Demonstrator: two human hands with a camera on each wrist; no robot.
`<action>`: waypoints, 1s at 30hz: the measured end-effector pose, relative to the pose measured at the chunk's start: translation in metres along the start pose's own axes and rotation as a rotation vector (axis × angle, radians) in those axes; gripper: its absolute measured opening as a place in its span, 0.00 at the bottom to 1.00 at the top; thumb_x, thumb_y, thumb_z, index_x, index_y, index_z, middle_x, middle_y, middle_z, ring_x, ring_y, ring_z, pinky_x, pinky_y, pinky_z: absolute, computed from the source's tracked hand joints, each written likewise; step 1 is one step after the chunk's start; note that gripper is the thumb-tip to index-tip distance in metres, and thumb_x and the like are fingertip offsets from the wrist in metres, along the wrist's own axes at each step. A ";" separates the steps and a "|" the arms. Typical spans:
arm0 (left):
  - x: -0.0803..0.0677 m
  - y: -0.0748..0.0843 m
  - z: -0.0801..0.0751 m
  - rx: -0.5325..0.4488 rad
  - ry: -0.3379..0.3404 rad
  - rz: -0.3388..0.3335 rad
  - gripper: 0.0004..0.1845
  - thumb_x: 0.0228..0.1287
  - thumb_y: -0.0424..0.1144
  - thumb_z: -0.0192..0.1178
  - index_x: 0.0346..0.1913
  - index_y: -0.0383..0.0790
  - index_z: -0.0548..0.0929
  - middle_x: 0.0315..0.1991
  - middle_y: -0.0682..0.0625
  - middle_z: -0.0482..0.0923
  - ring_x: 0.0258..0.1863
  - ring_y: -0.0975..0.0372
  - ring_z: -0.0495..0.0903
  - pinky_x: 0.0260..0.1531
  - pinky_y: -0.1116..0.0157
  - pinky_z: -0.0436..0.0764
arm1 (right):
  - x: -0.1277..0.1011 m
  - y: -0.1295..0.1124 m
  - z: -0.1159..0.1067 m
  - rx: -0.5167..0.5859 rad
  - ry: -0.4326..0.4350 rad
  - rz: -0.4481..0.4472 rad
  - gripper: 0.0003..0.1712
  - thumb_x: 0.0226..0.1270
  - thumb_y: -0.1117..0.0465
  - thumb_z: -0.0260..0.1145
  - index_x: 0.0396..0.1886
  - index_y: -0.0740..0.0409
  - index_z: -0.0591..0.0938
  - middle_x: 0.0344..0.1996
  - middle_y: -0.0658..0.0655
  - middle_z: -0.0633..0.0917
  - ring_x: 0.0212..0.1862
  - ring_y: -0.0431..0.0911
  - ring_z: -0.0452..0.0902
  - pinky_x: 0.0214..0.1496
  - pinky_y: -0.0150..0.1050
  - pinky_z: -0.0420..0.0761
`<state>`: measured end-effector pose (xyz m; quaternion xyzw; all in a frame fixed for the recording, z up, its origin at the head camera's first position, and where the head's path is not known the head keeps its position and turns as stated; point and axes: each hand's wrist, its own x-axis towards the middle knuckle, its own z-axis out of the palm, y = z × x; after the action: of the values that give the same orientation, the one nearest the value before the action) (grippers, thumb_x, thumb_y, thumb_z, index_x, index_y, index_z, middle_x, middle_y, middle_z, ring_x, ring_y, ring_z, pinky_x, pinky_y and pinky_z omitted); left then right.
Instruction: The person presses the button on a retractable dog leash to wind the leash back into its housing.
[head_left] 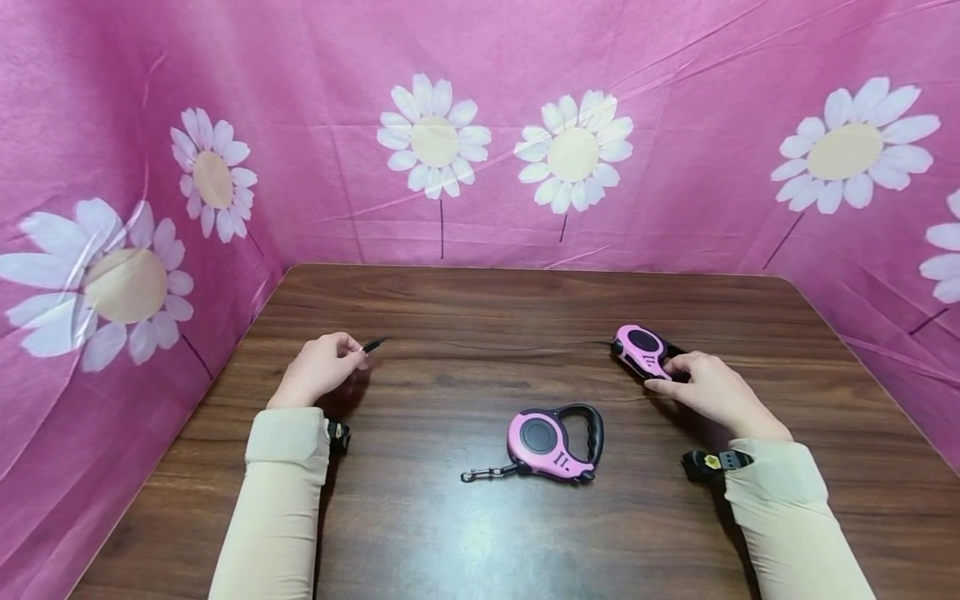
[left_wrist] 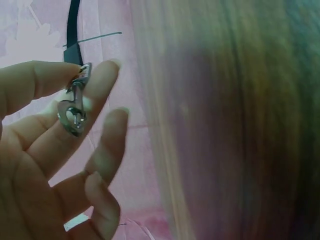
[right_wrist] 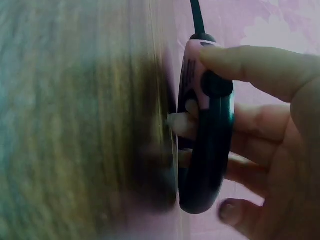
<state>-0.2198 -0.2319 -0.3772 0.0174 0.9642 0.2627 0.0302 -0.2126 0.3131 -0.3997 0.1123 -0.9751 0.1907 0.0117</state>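
My right hand (head_left: pixel 716 392) holds a pink-and-black retractable dog leash (head_left: pixel 639 352) above the right side of the table. In the right wrist view, fingers pass through the loop of its black handle (right_wrist: pixel 207 155), and the thumb lies by the black button. From the casing a thin dark strap (head_left: pixel 487 347) stretches leftward. At its far end, my left hand (head_left: pixel 318 371) pinches the metal snap hook (left_wrist: pixel 75 107) between thumb and index finger; the other fingers are loosely bent. A second pink-and-black leash (head_left: pixel 536 437) lies between the forearms, its own snap hook (head_left: pixel 486 473) pointing left.
The brown wood-grain table (head_left: pixel 420 533) has pink cloth (head_left: pixel 495 50) with white daisies hanging behind it and along both sides. Both wrists carry black strapped-on cameras, one of them a right wrist camera (head_left: pixel 701 465) close over the tabletop.
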 end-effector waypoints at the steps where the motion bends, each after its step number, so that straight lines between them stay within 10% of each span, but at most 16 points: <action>1: 0.000 0.001 0.000 0.002 0.011 0.000 0.12 0.69 0.45 0.53 0.43 0.43 0.83 0.40 0.48 0.88 0.40 0.55 0.83 0.40 0.53 0.77 | 0.001 0.000 0.000 0.011 -0.021 0.006 0.20 0.65 0.43 0.67 0.33 0.56 0.84 0.31 0.57 0.82 0.35 0.49 0.74 0.36 0.45 0.73; 17: -0.008 0.014 -0.006 -0.026 0.142 -0.012 0.19 0.71 0.49 0.51 0.53 0.43 0.84 0.46 0.40 0.86 0.48 0.48 0.83 0.43 0.47 0.77 | -0.002 -0.007 -0.003 0.147 0.116 0.002 0.23 0.76 0.52 0.54 0.42 0.70 0.82 0.45 0.73 0.82 0.52 0.64 0.75 0.53 0.58 0.71; 30: -0.011 0.022 -0.014 -0.056 0.290 -0.045 0.18 0.70 0.50 0.50 0.51 0.46 0.86 0.41 0.47 0.87 0.42 0.51 0.83 0.34 0.54 0.75 | -0.006 -0.009 -0.007 0.118 0.476 -0.161 0.11 0.63 0.60 0.67 0.23 0.58 0.78 0.22 0.54 0.74 0.33 0.34 0.60 0.33 0.32 0.61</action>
<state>-0.2095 -0.2207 -0.3539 -0.0430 0.9509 0.2887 -0.1030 -0.2051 0.3085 -0.3904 0.1418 -0.9199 0.2670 0.2496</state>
